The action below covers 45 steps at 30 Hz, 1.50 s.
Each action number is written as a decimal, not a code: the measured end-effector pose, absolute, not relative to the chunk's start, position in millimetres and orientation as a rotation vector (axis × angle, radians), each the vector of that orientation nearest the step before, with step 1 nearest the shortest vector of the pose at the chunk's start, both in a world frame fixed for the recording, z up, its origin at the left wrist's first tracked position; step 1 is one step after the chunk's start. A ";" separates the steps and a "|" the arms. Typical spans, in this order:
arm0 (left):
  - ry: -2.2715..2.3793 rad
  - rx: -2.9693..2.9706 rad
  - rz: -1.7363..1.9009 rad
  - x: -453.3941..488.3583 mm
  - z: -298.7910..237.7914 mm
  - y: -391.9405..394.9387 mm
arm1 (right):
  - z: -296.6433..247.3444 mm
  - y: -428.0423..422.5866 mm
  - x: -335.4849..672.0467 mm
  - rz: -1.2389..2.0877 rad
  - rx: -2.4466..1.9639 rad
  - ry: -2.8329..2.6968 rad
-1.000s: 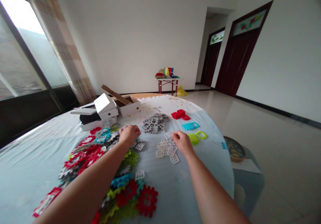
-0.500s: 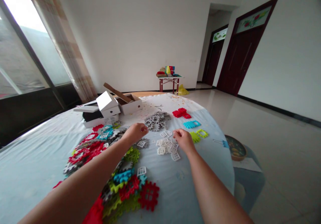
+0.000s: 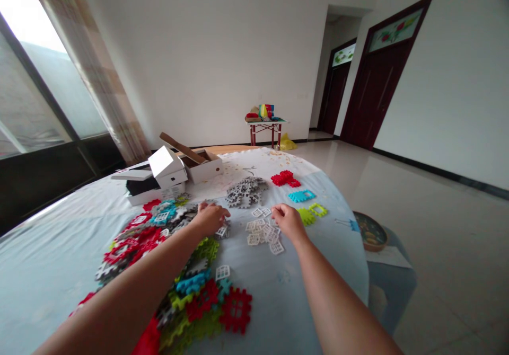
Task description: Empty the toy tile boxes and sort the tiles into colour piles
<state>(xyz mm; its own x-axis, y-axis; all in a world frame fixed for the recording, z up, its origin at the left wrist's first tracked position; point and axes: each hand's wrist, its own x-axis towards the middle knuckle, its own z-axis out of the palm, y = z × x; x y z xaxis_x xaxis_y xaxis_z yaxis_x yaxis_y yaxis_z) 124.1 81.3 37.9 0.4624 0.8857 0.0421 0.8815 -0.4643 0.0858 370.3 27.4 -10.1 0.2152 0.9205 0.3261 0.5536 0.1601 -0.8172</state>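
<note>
My left hand (image 3: 210,219) reaches over the right edge of a mixed heap of interlocking plastic building pieces, its fingers apart and nothing visible in them. Just under its fingertips lies a white lattice window piece (image 3: 221,231) on grey pieces. My right hand (image 3: 288,221) is closed, thumb and fingers pressed together, beside a loose group of white window pieces (image 3: 254,238). Whatever it may hold is hidden. Beyond both hands sits a pile of grey toothed pieces (image 3: 245,192). A dark red square piece (image 3: 236,311) lies at the heap's near end.
Red pieces (image 3: 284,178), a blue frame piece (image 3: 301,195) and a green frame piece (image 3: 318,210) lie along the right. White boxes (image 3: 204,168) stand at the back left of the cloth-covered round table (image 3: 294,291). A stool with a round bowl (image 3: 370,232) stands beside its right edge.
My left hand has moved left and slightly down, away from the grey pile to the heap, and its fingers have spread. My right hand stays beside the white pieces. The view has shifted slightly.
</note>
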 end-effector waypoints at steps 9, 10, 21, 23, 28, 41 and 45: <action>1.428 2.547 0.184 125.5 83.7 56.8 | -13.1 28.3 370.4 0.462 -1.520 -1.473; 1.407 2.524 0.210 125.1 86.8 54.0 | -13.5 28.4 370.3 0.462 -1.520 -1.474; 1.402 2.116 0.700 120.4 78.6 72.3 | -13.2 28.0 370.3 0.465 -1.526 -1.475; 1.473 2.031 0.764 119.0 73.9 80.3 | -14.5 28.9 370.3 0.462 -1.524 -1.480; 1.550 1.777 0.912 131.8 61.7 104.3 | -16.5 31.2 370.3 0.457 -1.524 -1.473; 1.482 2.086 0.514 132.3 51.2 99.1 | -14.5 31.2 370.8 0.436 -1.519 -1.464; 1.379 2.249 0.203 123.3 48.7 70.1 | -17.5 31.6 369.2 0.428 -1.512 -1.480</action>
<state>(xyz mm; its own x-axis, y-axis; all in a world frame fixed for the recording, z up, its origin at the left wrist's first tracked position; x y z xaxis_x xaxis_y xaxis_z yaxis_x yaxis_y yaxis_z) 123.3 70.1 48.7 0.4780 0.8694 -0.1252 0.7963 -0.3688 0.4794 369.2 31.6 -17.5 0.2082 0.9115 0.3546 0.5817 0.1761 -0.7942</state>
